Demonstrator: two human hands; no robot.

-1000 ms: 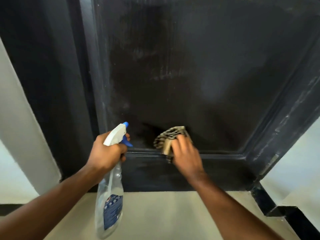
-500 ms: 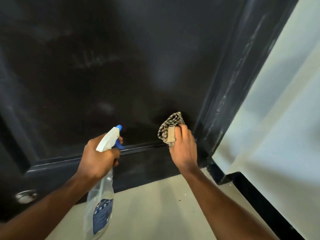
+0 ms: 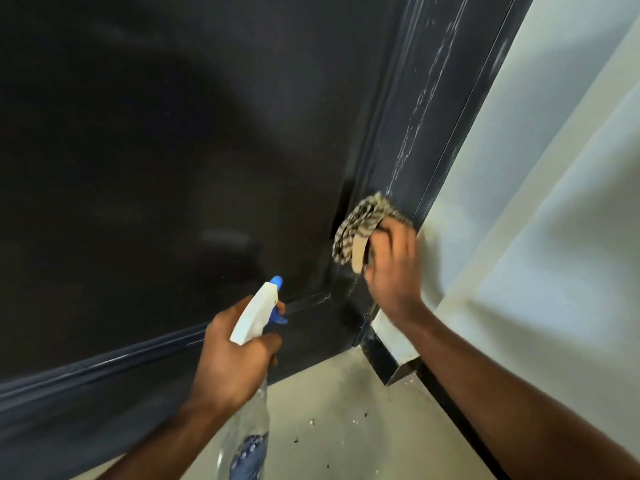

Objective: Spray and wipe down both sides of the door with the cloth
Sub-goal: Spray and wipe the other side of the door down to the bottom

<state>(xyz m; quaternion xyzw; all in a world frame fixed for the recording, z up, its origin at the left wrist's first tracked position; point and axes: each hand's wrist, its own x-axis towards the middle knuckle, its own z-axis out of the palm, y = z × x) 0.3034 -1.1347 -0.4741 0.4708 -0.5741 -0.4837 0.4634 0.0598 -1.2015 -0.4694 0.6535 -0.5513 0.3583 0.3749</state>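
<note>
I am at the wiping step: my right hand (image 3: 391,268) grips the bunched checked cloth (image 3: 360,226), fingers curled over it, and presses it to the dark upright strip at the right edge of the door (image 3: 173,150), low near its bottom corner and just under a run of pale streaks (image 3: 415,109). My left hand (image 3: 232,355) is wrapped round the neck of the spray bottle (image 3: 254,320), held before the door's bottom rail, nozzle toward it and not touching. Next, I judge, the cloth should go firmly up those streaks; the door's other side is out of view.
</note>
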